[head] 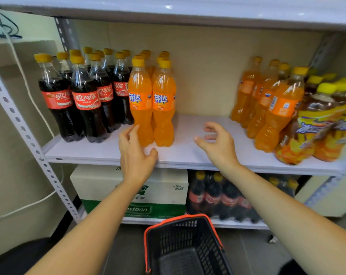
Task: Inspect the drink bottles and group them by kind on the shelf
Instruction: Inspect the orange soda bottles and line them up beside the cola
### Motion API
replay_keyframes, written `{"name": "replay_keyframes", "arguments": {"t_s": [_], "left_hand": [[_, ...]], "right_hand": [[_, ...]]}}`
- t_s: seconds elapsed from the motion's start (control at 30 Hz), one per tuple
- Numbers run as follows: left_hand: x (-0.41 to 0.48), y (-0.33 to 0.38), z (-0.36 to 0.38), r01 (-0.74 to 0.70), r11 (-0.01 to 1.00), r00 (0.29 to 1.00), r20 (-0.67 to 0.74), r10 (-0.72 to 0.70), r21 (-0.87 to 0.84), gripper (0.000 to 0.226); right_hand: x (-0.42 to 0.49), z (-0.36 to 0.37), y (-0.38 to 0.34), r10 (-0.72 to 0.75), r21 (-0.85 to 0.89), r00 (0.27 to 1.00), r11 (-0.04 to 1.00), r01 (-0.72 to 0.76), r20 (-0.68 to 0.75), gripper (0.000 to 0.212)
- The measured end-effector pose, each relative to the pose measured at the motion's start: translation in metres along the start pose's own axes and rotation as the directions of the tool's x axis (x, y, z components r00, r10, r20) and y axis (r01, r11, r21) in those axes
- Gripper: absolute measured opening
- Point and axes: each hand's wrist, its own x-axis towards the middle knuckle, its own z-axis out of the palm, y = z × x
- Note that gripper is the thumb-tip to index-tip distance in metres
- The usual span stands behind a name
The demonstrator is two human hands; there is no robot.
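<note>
Two orange soda bottles [141, 108] stand centre-left on the shelf [188, 149], hard against the cola bottles [85, 104]. A second orange group [267, 104] leans at right, beside the tea bottles [314, 124].

Left hand [136, 155] is spread wide around the near bottle's base, fingertips possibly touching it; blur makes contact unclear. Right hand [217, 143] is loosely open over bare shelf, holding nothing.

The bottles look full, so likely weighty, with taut, slick walls. They are tall and tippy. Best hold is the pinched waist under the label.
</note>
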Motion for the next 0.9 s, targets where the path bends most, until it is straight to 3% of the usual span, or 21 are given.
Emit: {"name": "replay_keyframes", "arguments": {"t_s": [0.1, 0.2, 0.33, 0.5, 0.73, 0.83, 0.9], "left_hand": [[-0.020, 0.016, 0.007, -0.159, 0.986, 0.986, 0.051, 0.157, 0.055, 0.058], [-0.037, 0.027, 0.017, -0.313, 0.944, 0.935, 0.210, 0.287, 0.103, 0.043], [-0.055, 0.034, 0.031, -0.431, 0.878, 0.864, 0.375, 0.335, 0.209, 0.045], [-0.057, 0.039, 0.041, -0.393, 0.879, 0.888, 0.358, 0.288, 0.269, 0.043], [-0.043, 0.063, 0.055, -0.300, 0.935, 0.908, 0.359, 0.218, 0.191, 0.020], [-0.034, 0.093, 0.075, -0.273, 0.958, 0.884, 0.417, 0.213, 0.088, 0.021], [-0.028, 0.117, 0.096, -0.234, 0.972, 0.865, 0.454, 0.214, -0.012, 0.022]], "right_hand": [[-0.014, -0.047, 0.020, -0.005, -0.059, 0.954, 0.998, -0.013, -0.299, 0.056], [-0.015, -0.084, 0.033, 0.066, -0.085, 0.886, 0.989, -0.118, -0.459, 0.070], [-0.008, -0.101, 0.042, 0.106, -0.050, 0.883, 0.988, -0.145, -0.458, 0.086], [-0.001, -0.100, 0.044, 0.128, -0.034, 0.896, 0.987, -0.158, -0.425, 0.092], [-0.001, -0.121, 0.050, 0.141, -0.006, 0.898, 0.987, -0.158, -0.417, 0.065], [-0.006, -0.144, 0.058, 0.146, 0.073, 0.914, 0.989, -0.128, -0.378, 0.039], [-0.013, -0.157, 0.067, 0.128, 0.052, 0.878, 0.992, -0.117, -0.462, 0.017]]}}
